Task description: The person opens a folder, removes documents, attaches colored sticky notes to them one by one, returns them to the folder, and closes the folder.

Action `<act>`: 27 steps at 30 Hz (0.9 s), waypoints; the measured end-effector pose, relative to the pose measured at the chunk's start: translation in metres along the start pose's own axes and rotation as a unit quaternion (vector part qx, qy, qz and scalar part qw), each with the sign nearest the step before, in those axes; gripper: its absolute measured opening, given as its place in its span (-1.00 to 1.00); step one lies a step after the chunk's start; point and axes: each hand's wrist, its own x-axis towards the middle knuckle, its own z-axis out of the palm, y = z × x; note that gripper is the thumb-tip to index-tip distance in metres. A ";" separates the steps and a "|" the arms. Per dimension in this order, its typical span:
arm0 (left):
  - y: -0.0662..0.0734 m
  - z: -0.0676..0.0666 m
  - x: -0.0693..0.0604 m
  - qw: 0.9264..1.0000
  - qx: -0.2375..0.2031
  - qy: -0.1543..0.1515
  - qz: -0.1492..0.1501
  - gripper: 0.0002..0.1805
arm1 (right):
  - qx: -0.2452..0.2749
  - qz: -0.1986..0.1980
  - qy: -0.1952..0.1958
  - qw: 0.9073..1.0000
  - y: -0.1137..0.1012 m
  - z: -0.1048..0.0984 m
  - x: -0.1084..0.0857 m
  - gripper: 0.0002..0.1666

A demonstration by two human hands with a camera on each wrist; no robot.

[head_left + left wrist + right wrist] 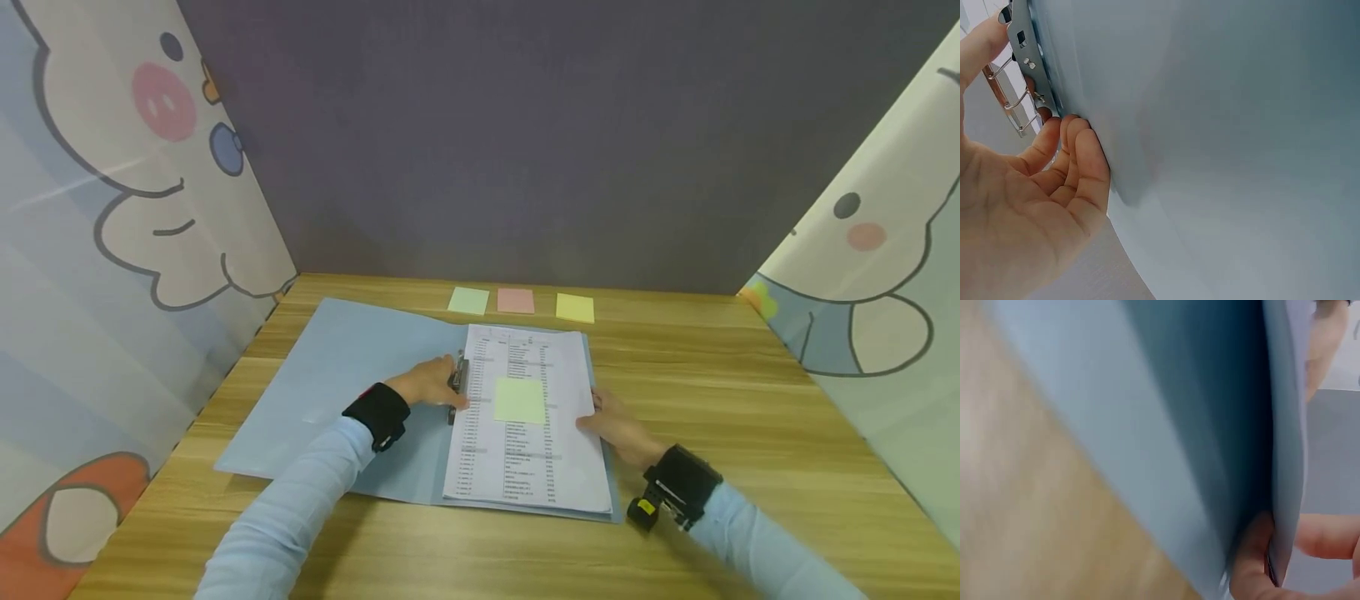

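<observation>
A light blue folder [352, 342] lies spread wide on the table. On its right half sits a stack of printed sheets [525, 475], with a pale yellow-green sticky note [519, 400] near the middle of the top page. My left hand [431, 383] grips the metal clip [1032, 59] at the stack's left edge, its thumb at one end of the clip and its other fingers curled against the folder. My right hand [622, 429] pinches the stack's right edge between thumb and fingers. In the right wrist view, that edge stands raised off the blue cover.
Behind the folder lie three sticky notes in a row: green [468, 301], pink [515, 301] and yellow [575, 307]. A dark grey panel [525, 142] closes off the back of the wooden table [720, 383]. Cartoon-printed sheets stand at both sides.
</observation>
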 end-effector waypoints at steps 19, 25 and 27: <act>0.000 0.001 0.001 1.000 -0.022 -0.006 0.003 -0.36 | -0.408 -0.107 0.027 0.906 -0.020 0.004 0.027 0.04; -0.001 0.001 0.002 1.000 -0.022 -0.005 0.000 -0.37 | -0.416 -0.149 -0.087 0.893 -0.031 0.011 0.035 -0.10; -0.001 0.001 0.002 1.000 -0.023 -0.005 0.001 -0.38 | -0.410 -0.148 -0.128 0.891 -0.034 0.013 0.039 -0.10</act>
